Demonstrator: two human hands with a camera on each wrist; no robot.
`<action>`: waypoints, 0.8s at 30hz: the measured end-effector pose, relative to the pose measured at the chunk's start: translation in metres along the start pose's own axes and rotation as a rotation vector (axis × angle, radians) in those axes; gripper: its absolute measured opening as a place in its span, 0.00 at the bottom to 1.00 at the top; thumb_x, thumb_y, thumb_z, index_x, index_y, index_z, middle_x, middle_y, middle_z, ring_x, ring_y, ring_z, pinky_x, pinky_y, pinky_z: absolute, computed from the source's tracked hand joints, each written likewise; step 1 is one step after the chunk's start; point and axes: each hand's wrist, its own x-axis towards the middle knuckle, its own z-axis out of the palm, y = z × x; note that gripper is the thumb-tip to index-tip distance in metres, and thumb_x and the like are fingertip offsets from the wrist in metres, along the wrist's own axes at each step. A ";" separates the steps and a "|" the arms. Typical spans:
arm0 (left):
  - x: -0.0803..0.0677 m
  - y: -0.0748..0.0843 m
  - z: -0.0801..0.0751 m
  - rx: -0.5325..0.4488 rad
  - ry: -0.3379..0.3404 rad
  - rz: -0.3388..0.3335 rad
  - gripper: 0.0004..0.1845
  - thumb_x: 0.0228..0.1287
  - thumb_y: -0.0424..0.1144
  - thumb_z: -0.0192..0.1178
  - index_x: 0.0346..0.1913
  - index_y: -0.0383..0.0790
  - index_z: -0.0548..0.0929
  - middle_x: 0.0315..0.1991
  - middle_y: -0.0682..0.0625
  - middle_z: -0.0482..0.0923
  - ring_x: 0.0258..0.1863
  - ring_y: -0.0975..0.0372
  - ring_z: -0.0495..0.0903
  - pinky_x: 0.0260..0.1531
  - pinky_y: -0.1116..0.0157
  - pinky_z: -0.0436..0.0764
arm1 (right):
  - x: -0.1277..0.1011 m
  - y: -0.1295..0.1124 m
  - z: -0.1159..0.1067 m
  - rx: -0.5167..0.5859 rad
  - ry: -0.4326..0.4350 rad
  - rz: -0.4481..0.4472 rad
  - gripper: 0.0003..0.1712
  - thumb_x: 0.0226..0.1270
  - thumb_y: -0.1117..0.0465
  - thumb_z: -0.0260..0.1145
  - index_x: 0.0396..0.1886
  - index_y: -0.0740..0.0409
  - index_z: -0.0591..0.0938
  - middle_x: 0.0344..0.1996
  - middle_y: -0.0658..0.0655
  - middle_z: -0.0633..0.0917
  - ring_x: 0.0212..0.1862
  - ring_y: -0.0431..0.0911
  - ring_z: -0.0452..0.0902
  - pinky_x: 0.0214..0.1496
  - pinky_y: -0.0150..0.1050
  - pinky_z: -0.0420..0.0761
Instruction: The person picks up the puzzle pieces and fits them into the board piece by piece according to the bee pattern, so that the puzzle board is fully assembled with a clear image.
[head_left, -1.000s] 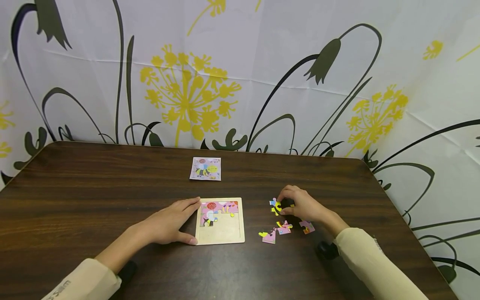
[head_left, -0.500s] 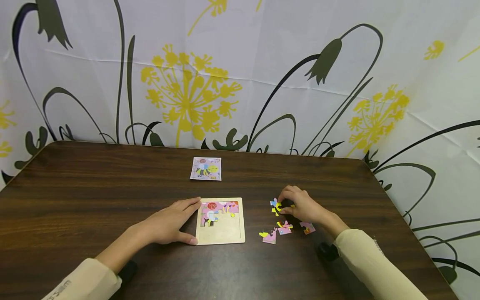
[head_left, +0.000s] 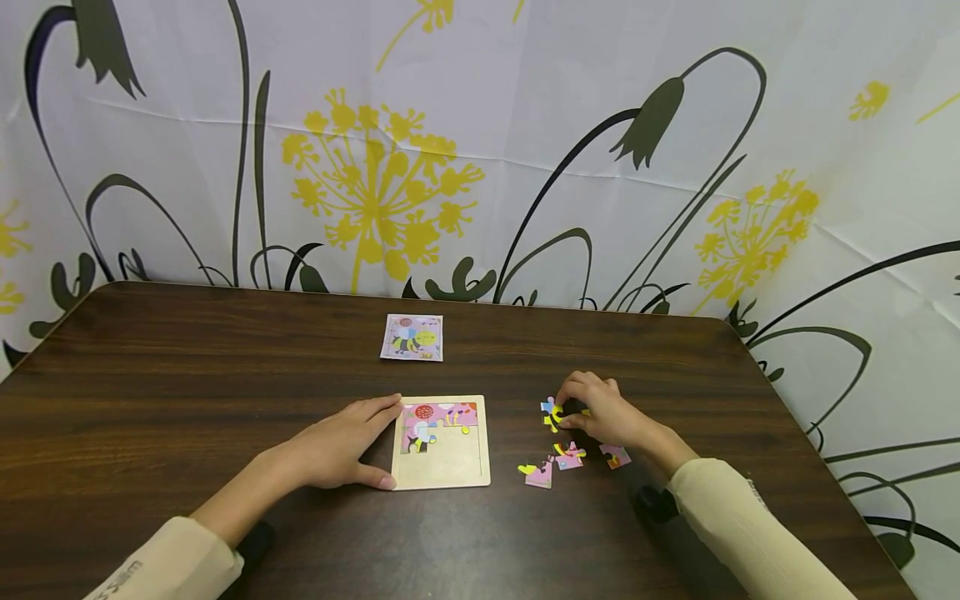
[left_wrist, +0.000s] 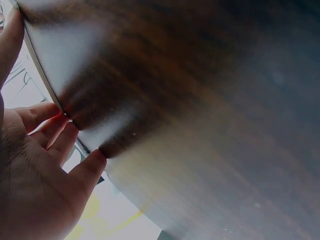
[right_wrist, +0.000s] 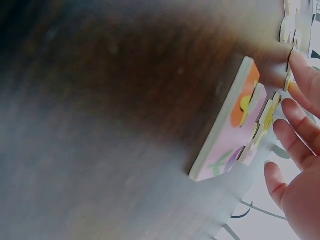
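Note:
A square wooden puzzle board [head_left: 446, 467] lies on the table, with pink pieces fitted along its top and left and bare wood elsewhere. My left hand [head_left: 337, 443] rests along its left edge, fingers fairly straight at the upper corner and thumb at the lower one. In the left wrist view, the fingers [left_wrist: 85, 172] are spread. To the right of the board, my right hand [head_left: 600, 410] pinches a blue, yellow and black jigsaw piece [head_left: 551, 414] between thumb and fingers, at table level. That hand partly covers another piece with yellow on it.
Loose pink pieces lie in front of the right hand: one with a yellow tip [head_left: 538, 475], another [head_left: 570, 455] beside it, and a third with orange [head_left: 615, 455]. A bee picture card [head_left: 412, 337] lies behind the board. A flowered cloth [head_left: 555, 125] hangs behind the table.

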 end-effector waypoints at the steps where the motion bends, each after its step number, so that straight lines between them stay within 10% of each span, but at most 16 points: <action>1: 0.000 0.000 0.000 0.000 0.000 -0.001 0.49 0.49 0.58 0.64 0.66 0.28 0.58 0.67 0.38 0.54 0.64 0.43 0.55 0.56 0.45 0.60 | 0.000 0.000 0.000 -0.001 0.001 -0.001 0.10 0.53 0.61 0.70 0.35 0.54 0.79 0.40 0.51 0.76 0.47 0.50 0.69 0.41 0.50 0.59; 24: 0.001 0.000 0.000 0.002 -0.025 -0.020 0.49 0.49 0.58 0.64 0.67 0.30 0.58 0.68 0.38 0.52 0.64 0.44 0.54 0.57 0.45 0.60 | -0.001 0.001 -0.006 0.012 -0.028 -0.016 0.09 0.56 0.60 0.68 0.35 0.55 0.78 0.39 0.50 0.77 0.47 0.49 0.70 0.43 0.51 0.59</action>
